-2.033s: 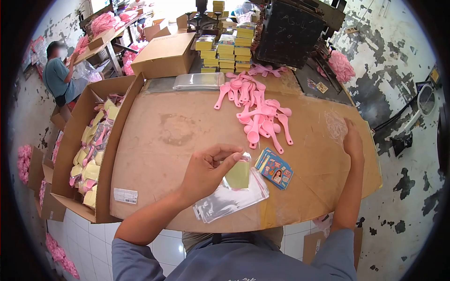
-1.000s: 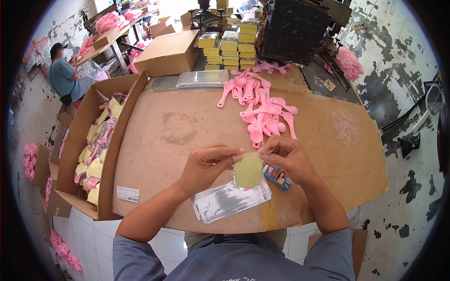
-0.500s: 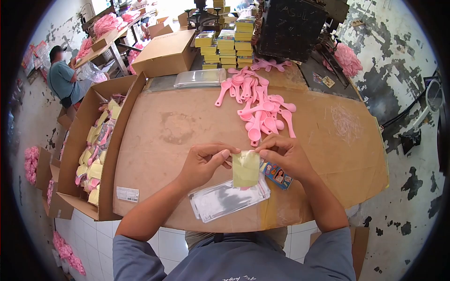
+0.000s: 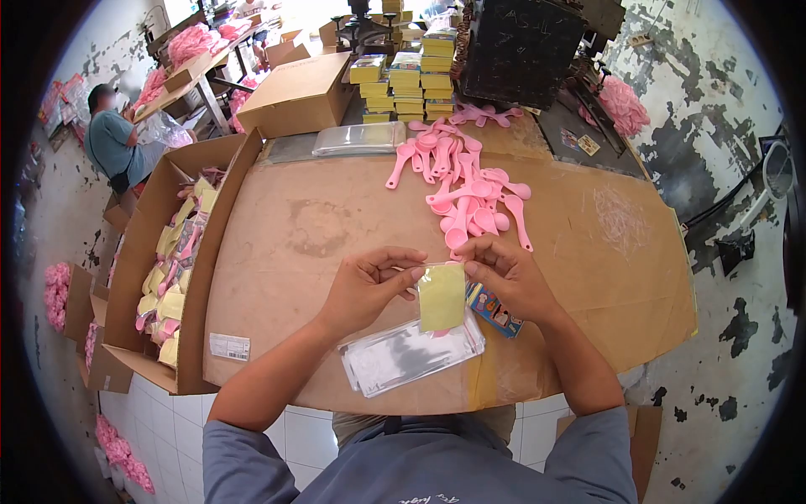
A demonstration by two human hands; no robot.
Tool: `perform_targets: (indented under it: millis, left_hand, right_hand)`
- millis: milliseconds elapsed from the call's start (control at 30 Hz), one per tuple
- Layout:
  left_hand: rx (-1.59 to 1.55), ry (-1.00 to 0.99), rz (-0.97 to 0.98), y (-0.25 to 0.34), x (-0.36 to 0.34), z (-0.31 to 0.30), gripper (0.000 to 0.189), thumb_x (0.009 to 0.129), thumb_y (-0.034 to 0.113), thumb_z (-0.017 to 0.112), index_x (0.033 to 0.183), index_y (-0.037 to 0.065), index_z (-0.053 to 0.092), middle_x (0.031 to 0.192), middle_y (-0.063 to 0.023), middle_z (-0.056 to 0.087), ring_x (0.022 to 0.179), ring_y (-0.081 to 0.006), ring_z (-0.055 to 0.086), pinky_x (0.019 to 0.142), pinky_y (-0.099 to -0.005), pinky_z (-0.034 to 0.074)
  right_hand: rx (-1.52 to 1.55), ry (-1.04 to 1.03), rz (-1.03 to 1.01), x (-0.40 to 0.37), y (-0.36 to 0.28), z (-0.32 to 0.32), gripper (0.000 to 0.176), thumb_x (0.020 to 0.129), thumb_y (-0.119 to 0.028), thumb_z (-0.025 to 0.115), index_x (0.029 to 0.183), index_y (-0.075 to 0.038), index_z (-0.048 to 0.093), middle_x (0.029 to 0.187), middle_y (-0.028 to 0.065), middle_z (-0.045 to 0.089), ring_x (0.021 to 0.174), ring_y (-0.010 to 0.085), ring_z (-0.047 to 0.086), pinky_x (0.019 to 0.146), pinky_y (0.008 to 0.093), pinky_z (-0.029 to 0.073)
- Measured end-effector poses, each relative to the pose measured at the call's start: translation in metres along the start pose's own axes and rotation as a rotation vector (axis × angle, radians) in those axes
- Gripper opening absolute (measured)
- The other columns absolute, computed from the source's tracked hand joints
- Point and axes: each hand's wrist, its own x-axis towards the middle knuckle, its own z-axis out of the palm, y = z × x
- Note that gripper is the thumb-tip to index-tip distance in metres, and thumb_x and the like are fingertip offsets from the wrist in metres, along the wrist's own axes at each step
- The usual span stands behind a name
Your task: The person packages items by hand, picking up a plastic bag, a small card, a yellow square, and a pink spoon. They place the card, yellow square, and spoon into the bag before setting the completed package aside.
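Head view: yellow packet [image 4: 442, 296] hung w/ long axis vertical, just above the stack of clear bags [image 4: 395, 359], left hand [image 4: 367, 286] & right hand [image 4: 506, 275] each pinching a top corner, equally near.

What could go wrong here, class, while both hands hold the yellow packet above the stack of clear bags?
1. The left hand and right hand pinch only the top edge of the yellow packet, so a weak grip might drop it.
2. The stack of clear bags lies near the front edge of the table; a forearm could nudge it off.
3. The pink spoons lie just behind the right hand and might get scattered.
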Motion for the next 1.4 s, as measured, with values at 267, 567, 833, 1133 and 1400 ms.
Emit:
perform_targets:
  millis: [267, 567, 833, 1133, 1400]
  left_hand:
    - [-0.042, 0.052, 0.075, 0.004, 0.0, 0.002, 0.029, 0.099, 0.01, 0.071, 0.124, -0.004, 0.067, 0.108, -0.0101, 0.074, 0.088, -0.0122, 0.073, 0.074, -0.0274, 0.062]
    - [0.089, -0.14, -0.115, 0.015, 0.0, -0.022, 0.03, 0.103, 0.019, 0.067, 0.124, -0.002, 0.063, 0.111, -0.0089, 0.072, 0.096, -0.0147, 0.071, 0.078, -0.0297, 0.06]
    - [-0.258, 0.652, 0.495, 0.054, 0.019, -0.056, 0.038, 0.108, 0.031, 0.058, 0.131, 0.001, 0.062, 0.11, -0.0092, 0.072, 0.096, -0.0178, 0.069, 0.081, -0.0338, 0.056]
    - [1.003, -0.262, 0.33, -0.001, -0.014, 0.009, 0.028, 0.085, 0.026, 0.085, 0.104, 0.009, 0.075, 0.092, -0.0042, 0.069, 0.072, -0.0131, 0.063, 0.068, -0.0282, 0.052]
    - [0.622, -0.221, -0.07, 0.003, -0.011, 0.007, 0.027, 0.084, 0.017, 0.086, 0.105, 0.006, 0.075, 0.085, -0.0018, 0.073, 0.071, -0.0102, 0.062, 0.068, -0.0275, 0.051]
  right_hand:
    - [-0.015, -0.102, 0.047, -0.001, 0.005, -0.001, 0.041, 0.097, -0.001, 0.07, 0.135, 0.003, 0.056, 0.106, 0.0039, 0.068, 0.096, 0.0101, 0.065, 0.084, 0.0271, 0.053]
    - [0.065, 0.051, -0.069, 0.0, -0.003, -0.009, 0.035, 0.099, -0.005, 0.068, 0.133, 0.0, 0.061, 0.105, 0.0033, 0.068, 0.096, 0.01, 0.065, 0.085, 0.027, 0.052]
    - [-0.751, 0.075, 0.061, -0.006, -0.022, -0.057, 0.028, 0.09, -0.02, 0.079, 0.109, -0.001, 0.07, 0.094, 0.0062, 0.067, 0.084, 0.0161, 0.064, 0.076, 0.0322, 0.053]
    - [-0.694, -0.205, 0.302, -0.02, -0.025, -0.08, 0.026, 0.083, -0.01, 0.084, 0.102, 0.001, 0.07, 0.087, 0.0076, 0.069, 0.078, 0.0164, 0.065, 0.074, 0.0321, 0.054]
    - [-0.621, -0.219, 0.347, -0.02, -0.032, -0.08, 0.018, 0.089, -0.003, 0.075, 0.105, 0.003, 0.07, 0.089, 0.009, 0.073, 0.081, 0.0147, 0.067, 0.075, 0.0307, 0.054]
